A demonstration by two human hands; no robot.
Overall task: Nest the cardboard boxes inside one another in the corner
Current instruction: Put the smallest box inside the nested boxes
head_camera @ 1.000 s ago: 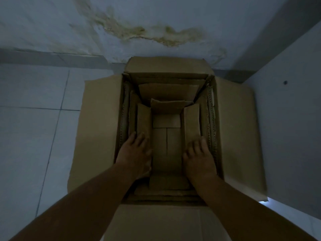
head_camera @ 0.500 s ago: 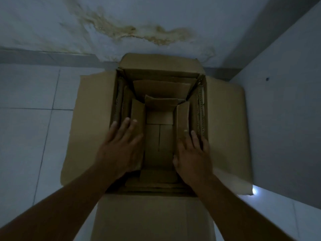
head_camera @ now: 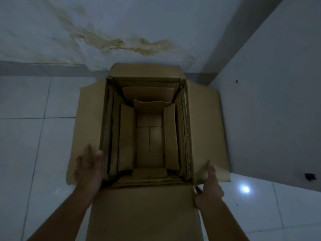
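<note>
Cardboard boxes nested, inner count unclear; right hand fingers partly hidden.

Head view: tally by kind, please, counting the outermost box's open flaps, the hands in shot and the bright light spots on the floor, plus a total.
Open flaps of the outermost cardboard box: 4
Hands: 2 (left hand, right hand)
Bright light spot: 1
Total: 7
</note>
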